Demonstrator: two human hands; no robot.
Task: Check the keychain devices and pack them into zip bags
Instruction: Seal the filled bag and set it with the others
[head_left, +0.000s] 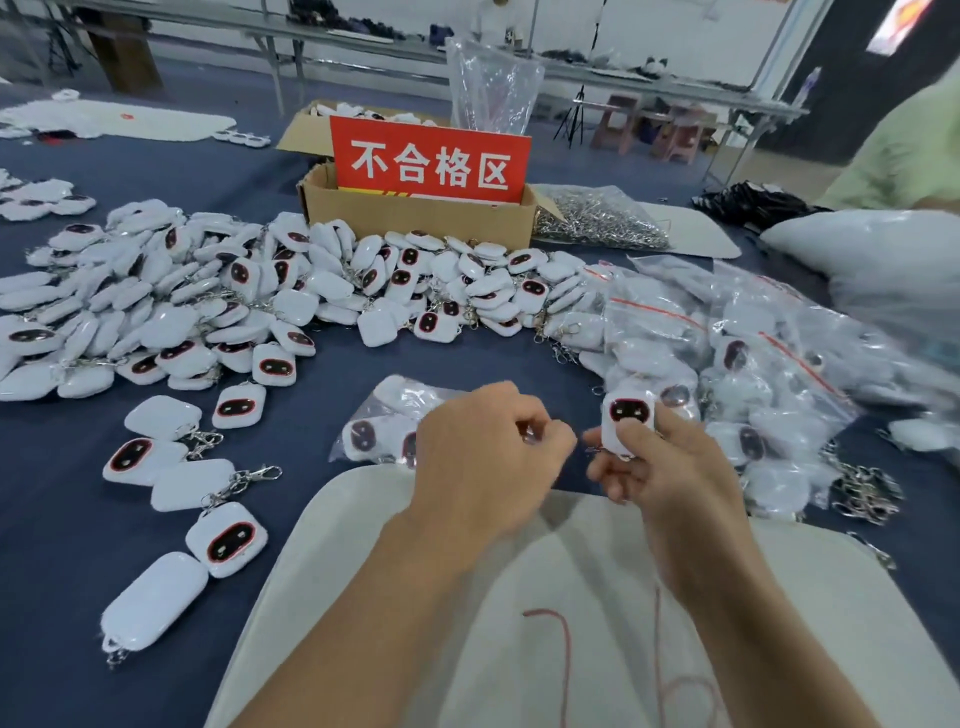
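Head view: right hand (670, 467) fingers (609, 479) pinch a keychain device (629, 409) upright; left hand (483, 457) pinches its clasp (530, 431).

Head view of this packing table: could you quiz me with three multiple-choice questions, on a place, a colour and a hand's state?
1. Where is the cardboard box?
A. behind the pile of loose devices
B. on the floor
C. in the person's lap

2. What colour is the sign in it?
A. blue
B. red
C. green

3. What is the right hand doing?
A. lying flat, empty
B. holding a keychain device
C. holding scissors

Answers: 1 A, the box stands past the pile; 2 B, red with white characters; 3 B, its fingers curl round one white device.
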